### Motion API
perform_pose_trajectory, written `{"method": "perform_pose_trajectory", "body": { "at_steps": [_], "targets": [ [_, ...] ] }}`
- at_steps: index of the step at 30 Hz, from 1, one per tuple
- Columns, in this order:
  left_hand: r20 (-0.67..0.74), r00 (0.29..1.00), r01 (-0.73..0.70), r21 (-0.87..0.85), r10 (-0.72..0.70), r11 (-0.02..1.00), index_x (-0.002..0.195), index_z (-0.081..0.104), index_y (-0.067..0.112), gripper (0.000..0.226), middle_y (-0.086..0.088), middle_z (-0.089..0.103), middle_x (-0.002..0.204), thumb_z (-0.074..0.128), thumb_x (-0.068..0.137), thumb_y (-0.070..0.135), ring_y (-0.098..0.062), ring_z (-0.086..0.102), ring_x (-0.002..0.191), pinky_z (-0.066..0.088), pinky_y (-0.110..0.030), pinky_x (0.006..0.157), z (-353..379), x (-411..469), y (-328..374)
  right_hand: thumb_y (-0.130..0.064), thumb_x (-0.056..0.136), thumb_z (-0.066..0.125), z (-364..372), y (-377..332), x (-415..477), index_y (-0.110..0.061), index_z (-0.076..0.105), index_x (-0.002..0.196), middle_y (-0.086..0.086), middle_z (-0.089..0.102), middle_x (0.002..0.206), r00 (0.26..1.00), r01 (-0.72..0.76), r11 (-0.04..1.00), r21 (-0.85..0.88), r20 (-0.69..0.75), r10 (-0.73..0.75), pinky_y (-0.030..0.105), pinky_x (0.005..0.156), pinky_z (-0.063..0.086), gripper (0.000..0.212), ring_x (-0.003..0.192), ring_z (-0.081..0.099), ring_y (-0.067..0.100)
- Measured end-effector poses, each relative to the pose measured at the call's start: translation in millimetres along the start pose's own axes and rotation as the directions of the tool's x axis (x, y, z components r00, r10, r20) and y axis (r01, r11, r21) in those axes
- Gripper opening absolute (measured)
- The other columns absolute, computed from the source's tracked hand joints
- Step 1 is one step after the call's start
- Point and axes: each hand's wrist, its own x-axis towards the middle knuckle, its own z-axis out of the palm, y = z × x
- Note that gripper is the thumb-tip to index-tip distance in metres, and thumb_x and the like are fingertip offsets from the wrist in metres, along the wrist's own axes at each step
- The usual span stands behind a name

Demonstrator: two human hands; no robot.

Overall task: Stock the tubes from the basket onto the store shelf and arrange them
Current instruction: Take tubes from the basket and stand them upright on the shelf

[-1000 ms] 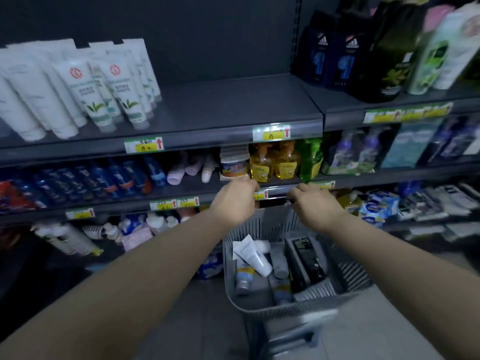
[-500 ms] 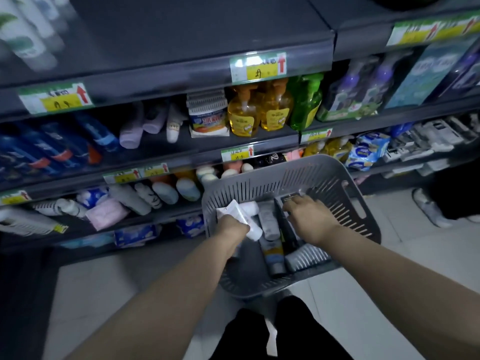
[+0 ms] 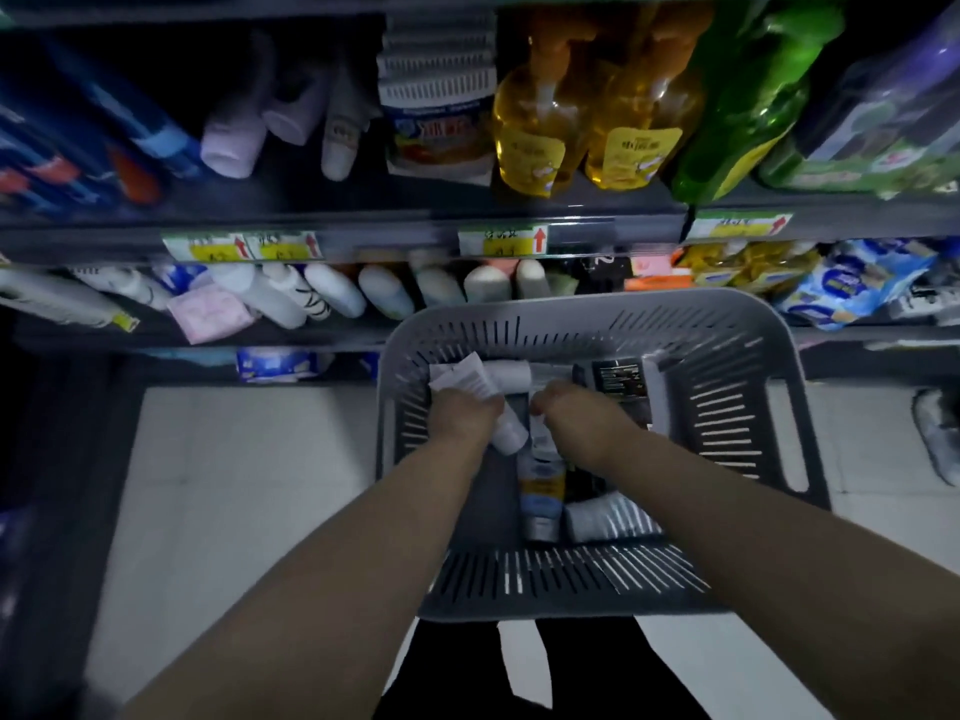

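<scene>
A grey slotted basket (image 3: 597,306) sits in front of me, below the store shelf (image 3: 363,220). Several tubes lie inside it. My left hand (image 3: 460,418) is closed around a white tube (image 3: 480,379) near the basket's far left side. My right hand (image 3: 584,423) is beside it, with fingers curled down on the top end of a grey tube with a blue-and-yellow label (image 3: 540,493). Another pale tube (image 3: 608,519) lies at the near side, and a black box (image 3: 618,379) stands against the far wall.
Tubes and roll-on bottles (image 3: 332,296) lie on the lower shelf behind the basket. Yellow bottles (image 3: 535,137) and a green bottle (image 3: 737,111) stand on the shelf above. Someone's shoe (image 3: 937,439) is on the tiled floor (image 3: 249,485) at the right.
My view has tipped down from the shelves to the basket. Both hands went from the basket's far rim down inside it, and the left hand closed on the white tube.
</scene>
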Motion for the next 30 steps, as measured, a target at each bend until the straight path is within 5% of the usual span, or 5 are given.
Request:
{"method": "perform_pose_trajectory", "body": {
  "at_steps": [7,12,20,27,30],
  "targets": [
    [-0.168,0.982,0.101,0.091,-0.085,0.991,0.142,0.032,-0.009,0.098,-0.023,0.044,0.141,0.063,0.079,0.059,-0.034,0.051,0.123,0.049,-0.036,0.096,24.6,12.2,13.8,-0.006,0.087,0.051,-8.7,48.0,-13.6,-0.013,0.054,0.123,0.01,0.056,0.123,0.991,0.011,0.998,-0.055,-0.134,-0.019,0.033,0.082,0.047,0.037,0.114,0.052,0.027],
    [-0.227,0.973,0.004,0.183,0.038,0.983,0.125,0.053,-0.001,0.041,-0.017,0.059,0.128,0.052,0.094,0.026,-0.03,0.057,0.117,0.046,-0.028,0.09,19.7,9.5,2.2,0.0,0.084,0.05,-11.8,55.7,-13.7,-0.011,0.054,0.127,0.012,0.055,0.124,0.99,0.046,0.999,-0.017,-0.132,-0.047,0.033,0.087,0.046,0.045,0.115,0.051,0.029],
    [-0.191,0.96,-0.15,0.274,0.206,0.95,0.118,0.052,-0.006,0.04,-0.022,0.061,0.118,0.059,0.089,0.02,-0.034,0.059,0.112,0.036,-0.021,0.071,-4.1,-20.0,-5.2,-0.021,0.097,0.043,19.1,24.1,1.0,-0.016,0.053,0.129,0.007,0.049,0.132,0.974,0.223,0.955,-0.195,0.084,-0.211,0.035,0.092,0.034,0.034,0.118,0.046,0.027],
    [-0.141,0.955,-0.219,0.252,0.26,0.942,0.117,0.048,-0.008,0.035,-0.023,0.06,0.117,0.056,0.09,0.011,-0.034,0.058,0.111,0.036,-0.02,0.071,-4.8,-30.0,3.5,-0.025,0.096,0.046,18.0,21.3,3.8,-0.01,0.052,0.124,0.01,0.058,0.121,0.998,0.044,0.976,-0.213,0.054,-0.033,0.03,0.078,0.039,0.032,0.106,0.056,0.027],
    [-0.124,0.955,-0.231,0.255,0.269,0.939,0.119,0.048,-0.007,0.036,-0.022,0.061,0.116,0.057,0.089,0.012,-0.034,0.059,0.109,0.035,-0.019,0.069,-4.9,-29.8,-3.3,-0.03,0.09,0.059,24.2,11.5,13.1,-0.007,0.039,0.134,0.013,0.054,0.125,0.992,-0.108,0.984,-0.14,0.045,0.115,0.033,0.08,0.047,0.053,0.112,0.053,0.028]
  ]
}}
